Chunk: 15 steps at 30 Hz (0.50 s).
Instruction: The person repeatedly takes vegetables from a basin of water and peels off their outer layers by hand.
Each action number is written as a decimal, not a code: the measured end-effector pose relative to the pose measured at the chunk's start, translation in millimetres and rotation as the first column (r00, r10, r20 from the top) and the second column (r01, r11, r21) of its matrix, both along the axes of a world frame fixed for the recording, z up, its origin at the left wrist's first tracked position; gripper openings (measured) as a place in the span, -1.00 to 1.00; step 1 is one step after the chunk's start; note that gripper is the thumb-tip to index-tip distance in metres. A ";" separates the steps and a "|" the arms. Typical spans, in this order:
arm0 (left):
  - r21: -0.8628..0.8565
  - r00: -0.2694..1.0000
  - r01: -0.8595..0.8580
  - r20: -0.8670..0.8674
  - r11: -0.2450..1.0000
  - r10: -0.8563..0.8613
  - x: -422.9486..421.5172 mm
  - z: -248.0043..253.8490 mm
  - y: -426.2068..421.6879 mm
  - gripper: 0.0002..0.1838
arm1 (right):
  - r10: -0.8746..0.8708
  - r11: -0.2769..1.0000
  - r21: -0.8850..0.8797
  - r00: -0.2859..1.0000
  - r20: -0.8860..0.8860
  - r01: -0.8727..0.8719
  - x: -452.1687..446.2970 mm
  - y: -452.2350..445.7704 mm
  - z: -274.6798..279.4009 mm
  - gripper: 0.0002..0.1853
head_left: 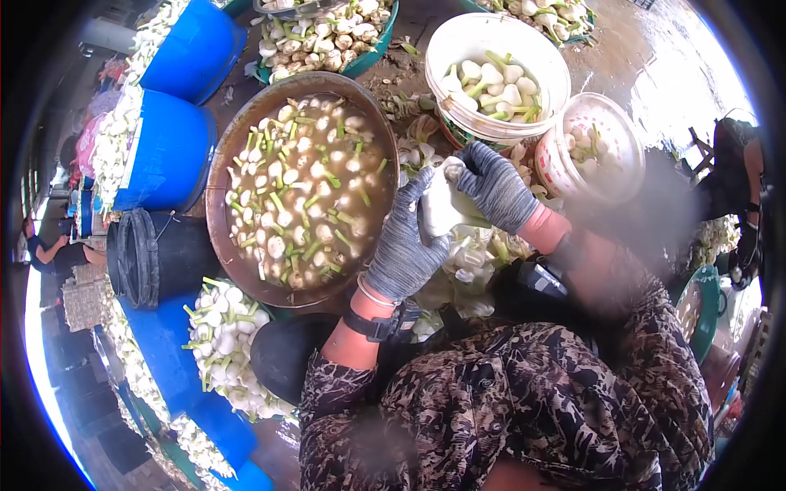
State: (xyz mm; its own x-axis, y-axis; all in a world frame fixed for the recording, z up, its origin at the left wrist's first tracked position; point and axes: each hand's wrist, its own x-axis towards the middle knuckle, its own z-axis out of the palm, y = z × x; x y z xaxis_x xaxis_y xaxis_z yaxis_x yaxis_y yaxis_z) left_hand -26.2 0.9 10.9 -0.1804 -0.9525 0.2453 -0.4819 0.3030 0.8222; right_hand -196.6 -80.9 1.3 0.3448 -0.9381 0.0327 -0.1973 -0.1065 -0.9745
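Note:
Between my hands is a large white garlic bulb (444,204) with a pale green stem end. My left hand (407,237), in a grey knit glove, curls round the bulb's left side. My right hand (497,186), gloved the same way, has its fingers closed on the bulb's upper right. Loose garlic skins (471,274) lie below the bulb. To the left stands a wide round basin (219,176) of murky brown water, with many garlic bulbs floating in it. Just beyond my hands is a white bucket (438,49) with peeled garlic bulbs (499,86) inside.
A second white bucket (610,176) stands at the right with a few bulbs. Blue tubs (168,151) heaped with garlic and a black bucket (168,258) line the left. A green basin (385,41) of garlic sits behind. Other people (61,245) are at the far left and right.

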 end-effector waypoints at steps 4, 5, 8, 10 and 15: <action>0.055 0.995 -0.037 -0.091 0.998 0.042 1.8 -9.2 -3.2 -0.20 | 0.028 0.991 -0.131 0.998 -0.058 -0.035 -1.4 2.2 3.5 -0.86; 0.169 0.975 -0.035 -0.209 0.985 0.071 4.3 -18.4 -4.2 -0.26 | 0.032 0.998 -0.048 0.999 0.005 -0.032 1.4 1.2 -2.5 -0.87; 0.479 0.572 0.122 -0.750 0.869 0.333 3.3 -14.3 -6.7 -0.41 | 0.010 0.997 0.074 1.000 0.013 -0.011 4.9 -3.6 -3.8 -0.90; 0.425 0.651 0.008 -0.689 0.905 0.318 5.0 -38.8 -9.0 -0.46 | -0.013 0.987 -0.158 0.974 -0.228 -0.024 5.7 -6.4 -12.6 -0.86; 0.627 -0.068 0.248 -0.749 0.739 0.659 30.6 -70.3 -17.3 -0.70 | 0.254 0.958 0.046 0.764 -0.593 -0.283 5.5 19.6 -2.1 -0.76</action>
State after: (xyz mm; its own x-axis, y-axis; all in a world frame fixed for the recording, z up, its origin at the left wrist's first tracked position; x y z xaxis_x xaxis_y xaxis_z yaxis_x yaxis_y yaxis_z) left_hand 4.3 -16.4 -59.4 0.0133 -0.8576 -0.5142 0.9024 -0.2112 0.3757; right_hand -191.1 -61.3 -0.9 0.5478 -0.8069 -0.2211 -0.6855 -0.2813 -0.6716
